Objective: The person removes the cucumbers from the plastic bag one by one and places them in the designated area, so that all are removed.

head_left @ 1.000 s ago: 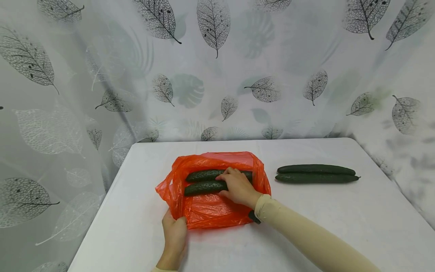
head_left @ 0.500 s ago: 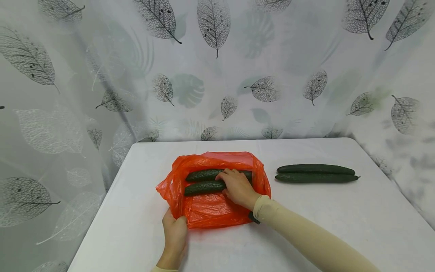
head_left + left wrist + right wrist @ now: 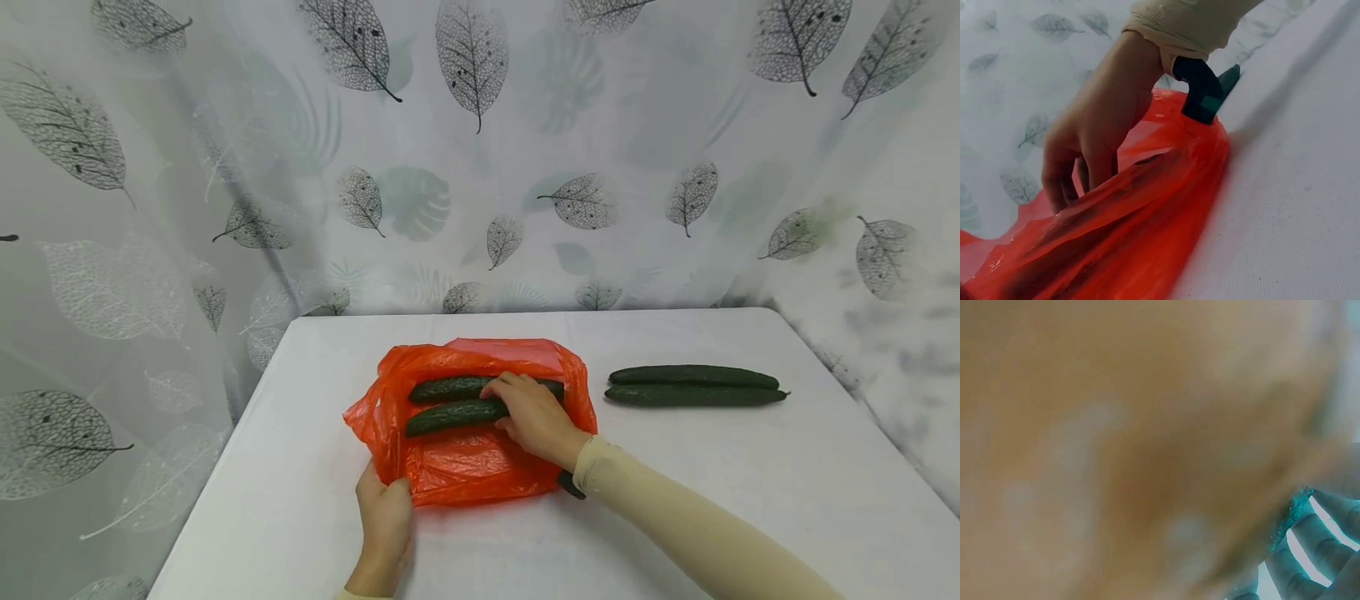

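Note:
A red plastic bag (image 3: 480, 479) lies with its mouth spread on the white table. Inside it are two dark green cucumbers, the far cucumber (image 3: 446, 388) and the near cucumber (image 3: 450, 417). My right hand (image 3: 536, 417) reaches into the bag and grips the near cucumber, which tilts slightly with its right part under my fingers. In the left wrist view the same right hand (image 3: 1097, 119) points down into the bag. My left hand (image 3: 385, 512) pinches the bag's near left edge. The right wrist view is mostly blurred, with fingers (image 3: 1319, 544) at its lower right.
Two more cucumbers lie side by side on the table's right, a far cucumber (image 3: 693, 376) and a near cucumber (image 3: 693, 396). A dark piece (image 3: 572, 485) shows beneath my right wrist. A leaf-patterned curtain (image 3: 480, 167) hangs behind the white table (image 3: 300, 467).
My right hand has shifted slightly right, and the near cucumber in the bag has tilted, its right part raised a little. My left hand stays put on the bag's edge.

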Demonstrator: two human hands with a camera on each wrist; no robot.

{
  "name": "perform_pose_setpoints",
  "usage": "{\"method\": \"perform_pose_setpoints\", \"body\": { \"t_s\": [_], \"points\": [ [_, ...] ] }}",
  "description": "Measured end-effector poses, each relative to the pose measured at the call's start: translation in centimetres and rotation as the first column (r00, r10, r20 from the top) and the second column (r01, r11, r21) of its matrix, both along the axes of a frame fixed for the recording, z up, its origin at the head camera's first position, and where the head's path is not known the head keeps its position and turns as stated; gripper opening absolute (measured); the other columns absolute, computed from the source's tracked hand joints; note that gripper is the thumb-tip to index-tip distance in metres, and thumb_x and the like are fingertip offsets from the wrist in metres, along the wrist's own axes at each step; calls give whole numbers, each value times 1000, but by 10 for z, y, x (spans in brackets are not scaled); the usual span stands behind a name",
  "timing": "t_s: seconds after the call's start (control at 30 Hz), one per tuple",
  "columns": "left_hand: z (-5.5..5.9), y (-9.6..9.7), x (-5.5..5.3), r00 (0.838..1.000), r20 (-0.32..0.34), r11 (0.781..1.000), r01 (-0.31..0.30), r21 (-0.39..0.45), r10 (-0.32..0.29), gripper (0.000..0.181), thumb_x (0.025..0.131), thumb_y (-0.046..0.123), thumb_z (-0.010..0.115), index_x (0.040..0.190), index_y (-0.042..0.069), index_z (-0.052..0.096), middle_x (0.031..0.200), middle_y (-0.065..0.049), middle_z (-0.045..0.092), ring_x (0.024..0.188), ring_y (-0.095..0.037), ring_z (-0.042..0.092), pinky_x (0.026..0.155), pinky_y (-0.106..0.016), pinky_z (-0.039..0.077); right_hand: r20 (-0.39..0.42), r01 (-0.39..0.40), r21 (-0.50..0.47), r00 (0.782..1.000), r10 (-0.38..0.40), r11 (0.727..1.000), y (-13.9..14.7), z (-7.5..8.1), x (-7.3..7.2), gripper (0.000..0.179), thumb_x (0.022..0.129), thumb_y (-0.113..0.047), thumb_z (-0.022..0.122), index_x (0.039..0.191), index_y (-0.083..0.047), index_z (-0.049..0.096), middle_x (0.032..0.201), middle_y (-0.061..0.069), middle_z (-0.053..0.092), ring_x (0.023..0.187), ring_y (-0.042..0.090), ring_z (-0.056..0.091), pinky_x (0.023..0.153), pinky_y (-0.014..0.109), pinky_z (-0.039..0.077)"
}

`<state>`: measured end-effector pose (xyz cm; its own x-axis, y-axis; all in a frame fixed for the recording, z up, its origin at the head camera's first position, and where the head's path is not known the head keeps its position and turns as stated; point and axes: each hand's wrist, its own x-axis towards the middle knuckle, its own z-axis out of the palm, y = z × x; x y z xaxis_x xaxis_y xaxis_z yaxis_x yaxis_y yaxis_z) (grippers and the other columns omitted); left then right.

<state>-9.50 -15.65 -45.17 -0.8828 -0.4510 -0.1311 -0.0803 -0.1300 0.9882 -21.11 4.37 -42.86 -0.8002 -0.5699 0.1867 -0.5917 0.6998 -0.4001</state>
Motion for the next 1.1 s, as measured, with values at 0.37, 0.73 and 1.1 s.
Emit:
{"method": "perform_pose_setpoints", "body": {
  "t_s": [0.37, 0.73, 1.1],
  "points": [
    [-2, 0, 0, 1000, -7, 1000, 1, 23, -1, 58, 84, -17, 34, 141, -9, 46, 135, -19, 54, 119, -32, 52, 93, -27, 49, 80, -78, -159, 993, 92, 984, 25, 21, 10, 41, 88, -10, 78, 125, -19, 62, 123, -8, 60, 120, 16, 55, 105, 38, 44],
    [-2, 0, 1, 999, 7, 999, 36, 33, -37, 61, 84, -18, 34, 144, -8, 41, 142, -20, 48, 127, -33, 47, 101, -36, 46, 289, 3, -596, 934, 212, 803, 46, 63, 15, 44, 87, -6, 78, 127, -13, 61, 124, 3, 62, 115, 26, 60, 93, 42, 53],
    [-1, 0, 1, 999, 25, 999, 38, 35, -39, 63, 84, -18, 33, 146, -8, 39, 146, -19, 46, 131, -33, 45, 108, -42, 41, 280, 116, -864, 919, 277, 489, 71, 110, 20, 47, 90, 8, 68, 135, -6, 58, 131, 15, 59, 122, 34, 55, 94, 41, 54]
  ]
}}
